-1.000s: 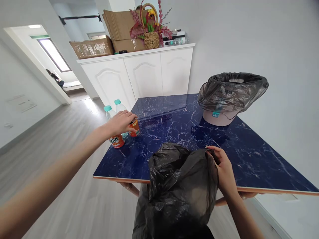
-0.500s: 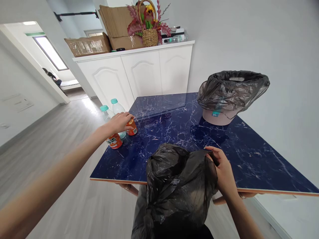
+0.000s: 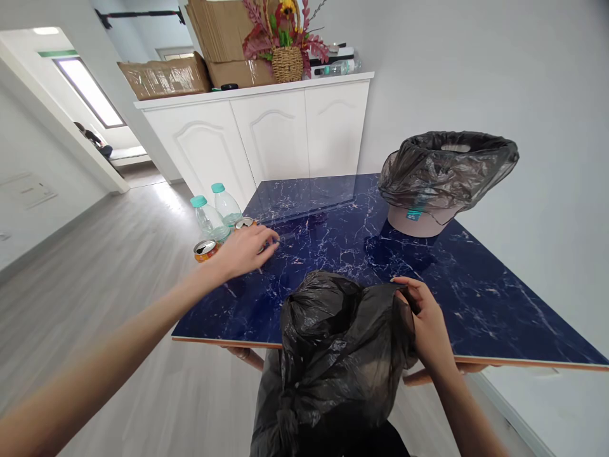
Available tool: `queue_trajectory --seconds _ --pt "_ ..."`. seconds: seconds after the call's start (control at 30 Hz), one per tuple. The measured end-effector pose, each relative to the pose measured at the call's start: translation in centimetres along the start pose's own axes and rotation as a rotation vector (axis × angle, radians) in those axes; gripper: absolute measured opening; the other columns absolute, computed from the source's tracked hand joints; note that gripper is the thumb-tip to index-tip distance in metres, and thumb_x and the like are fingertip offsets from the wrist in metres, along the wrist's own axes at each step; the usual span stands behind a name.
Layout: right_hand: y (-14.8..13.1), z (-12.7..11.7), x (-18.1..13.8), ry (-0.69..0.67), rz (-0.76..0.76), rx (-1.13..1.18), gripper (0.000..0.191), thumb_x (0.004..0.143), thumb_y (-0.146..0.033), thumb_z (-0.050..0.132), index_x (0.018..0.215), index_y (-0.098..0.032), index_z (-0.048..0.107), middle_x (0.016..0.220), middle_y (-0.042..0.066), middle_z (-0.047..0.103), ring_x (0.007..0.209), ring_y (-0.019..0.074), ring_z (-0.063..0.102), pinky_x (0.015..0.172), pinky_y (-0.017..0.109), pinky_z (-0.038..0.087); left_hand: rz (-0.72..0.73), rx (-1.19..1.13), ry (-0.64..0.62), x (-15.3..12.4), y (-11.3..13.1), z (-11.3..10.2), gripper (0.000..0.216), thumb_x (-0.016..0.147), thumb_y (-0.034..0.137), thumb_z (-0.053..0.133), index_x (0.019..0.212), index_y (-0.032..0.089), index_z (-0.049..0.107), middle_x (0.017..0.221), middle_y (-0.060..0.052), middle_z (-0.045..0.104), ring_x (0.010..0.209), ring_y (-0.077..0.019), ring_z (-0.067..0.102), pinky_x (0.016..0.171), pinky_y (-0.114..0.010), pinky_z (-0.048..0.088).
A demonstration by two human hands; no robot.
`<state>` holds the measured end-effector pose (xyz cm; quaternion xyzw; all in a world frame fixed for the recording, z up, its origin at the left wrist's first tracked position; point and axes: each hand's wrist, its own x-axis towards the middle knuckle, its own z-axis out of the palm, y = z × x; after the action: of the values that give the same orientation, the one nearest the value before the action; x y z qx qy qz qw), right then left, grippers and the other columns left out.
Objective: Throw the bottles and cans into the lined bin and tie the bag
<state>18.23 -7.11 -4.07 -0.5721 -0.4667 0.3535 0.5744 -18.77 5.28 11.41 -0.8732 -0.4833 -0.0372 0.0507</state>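
My left hand (image 3: 248, 249) hovers over the table's left side, fingers loosely curved and apart, holding nothing. Just behind it a drink can (image 3: 244, 222) shows only its silver top. Another orange can (image 3: 205, 249), its tab hole facing up, is partly covered by my wrist. Two clear plastic bottles with teal caps, one nearer (image 3: 209, 219) and one farther (image 3: 226, 204), stand beside the cans. My right hand (image 3: 425, 317) pinches the rim of a black plastic bag (image 3: 342, 355), which hangs bunched over the table's front edge.
The blue marbled table (image 3: 323, 241) spreads before me. At its back right stands a pink bin (image 3: 413, 223) lined with a black bag (image 3: 447, 168). Behind, a white cabinet (image 3: 276, 133) carries cardboard boxes (image 3: 164, 77) and a flower basket (image 3: 287, 63).
My left hand has come off the top of the orange can and shifted right and slightly down, with its fingers apart. My right hand still holds the black bag.
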Motion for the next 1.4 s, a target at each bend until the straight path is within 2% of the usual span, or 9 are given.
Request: queue_trajectory --seconds 0.2,0.3,0.47,0.67,0.9,0.97,1.1,1.23,1.4 --pt "-0.2 -0.1 0.0 -0.002 -0.016 -0.022 0.044 0.097 -0.061 0.068 0.123 -0.025 0.068 0.111 0.01 0.078 0.099 0.0278 0.072 0.084 0.039 0.056 -0.191 -0.657 -0.457 -1.3 6.0 2.3 0.078 0.106 0.079 0.023 0.098 0.022 0.076 0.094 -0.007 0.081 0.078 -0.0223 0.075 0.074 -0.03 0.056" --pt "-0.9 -0.7 0.2 -0.019 -0.066 -0.132 0.042 0.101 -0.06 0.061 0.122 -0.023 0.069 0.111 0.01 0.078 0.1 0.0271 0.073 0.086 0.04 0.056 -0.147 -0.771 -0.591 -1.8 7.6 2.3 0.074 0.095 0.089 0.042 0.09 0.021 0.072 0.087 -0.005 0.075 0.068 -0.0199 0.067 0.063 -0.029 0.047" --pt "-4.1 -4.1 2.3 -0.062 -0.28 -0.341 0.036 0.1 -0.053 0.062 0.119 -0.024 0.07 0.107 0.008 0.078 0.1 0.0254 0.074 0.09 0.039 0.055 -0.03 -0.852 -0.385 -2.4 8.4 1.5 0.056 0.09 0.076 0.063 0.084 0.02 0.066 0.081 -0.002 0.067 0.073 -0.0195 0.06 0.061 -0.028 0.039" --pt "-8.1 -8.6 8.3 0.05 -0.45 -0.42 0.038 0.094 -0.054 0.069 0.119 -0.025 0.067 0.086 0.005 0.073 0.076 0.0235 0.068 0.08 0.041 0.056 -0.253 -0.956 -0.053 -2.3 7.1 1.6 0.042 0.092 0.059 0.061 0.096 0.019 0.071 0.093 -0.003 0.074 0.086 -0.0216 0.066 0.071 -0.028 0.047" --pt "-13.9 -5.5 6.4 0.133 -0.633 -0.478 0.04 0.094 -0.037 0.066 0.132 -0.025 0.063 0.134 0.015 0.073 0.12 0.0341 0.072 0.109 0.057 0.055 -0.537 -0.935 0.122 -2.5 6.1 4.4 0.03 0.095 0.046 0.058 0.107 0.019 0.063 0.088 -0.004 0.075 0.077 -0.0212 0.067 0.066 -0.029 0.048" --pt "-15.3 -2.9 3.2 0.013 -0.691 -0.568 0.035 0.098 -0.036 0.063 0.131 -0.024 0.066 0.131 0.012 0.075 0.117 0.0318 0.074 0.106 0.055 0.058 -0.558 -0.931 0.128 -2.7 6.4 5.1 0.027 0.098 0.043 0.054 0.111 0.02 0.06 0.086 -0.004 0.075 0.072 -0.0208 0.068 0.063 -0.029 0.05" --pt "-14.9 2.1 -3.0 -0.483 -0.845 -0.694 0.051 0.109 -0.042 0.054 0.154 -0.018 0.054 0.16 0.016 0.06 0.153 0.0302 0.053 0.127 0.053 0.045 -0.544 -0.89 0.12 -2.9 7.2 5.6 0.018 0.1 0.036 0.054 0.111 0.022 0.057 0.083 -0.002 0.074 0.065 -0.021 0.07 0.06 -0.03 0.052" --pt "-10.5 4.0 -6.6 -0.844 -0.888 -0.932 0.101 0.097 -0.062 0.071 0.175 -0.017 0.026 0.18 0.02 0.029 0.167 0.0433 0.025 0.13 0.071 0.033 -0.52 -0.808 0.106 -3.1 6.3 5.6 0.015 0.1 0.031 0.053 0.113 0.023 0.055 0.082 -0.003 0.074 0.062 -0.0223 0.071 0.06 -0.031 0.052" --pt "-4.3 2.1 -7.2 -0.809 -0.873 -1.207 0.106 0.088 -0.014 0.069 0.178 -0.016 0.013 0.181 0.02 0.022 0.166 0.0436 0.027 0.127 0.071 0.039 -0.508 -0.713 0.06 -4.3 3.4 5.4 0.018 0.1 0.034 0.052 0.114 0.023 0.056 0.089 -0.006 0.077 0.058 -0.0234 0.07 0.058 -0.032 0.053"
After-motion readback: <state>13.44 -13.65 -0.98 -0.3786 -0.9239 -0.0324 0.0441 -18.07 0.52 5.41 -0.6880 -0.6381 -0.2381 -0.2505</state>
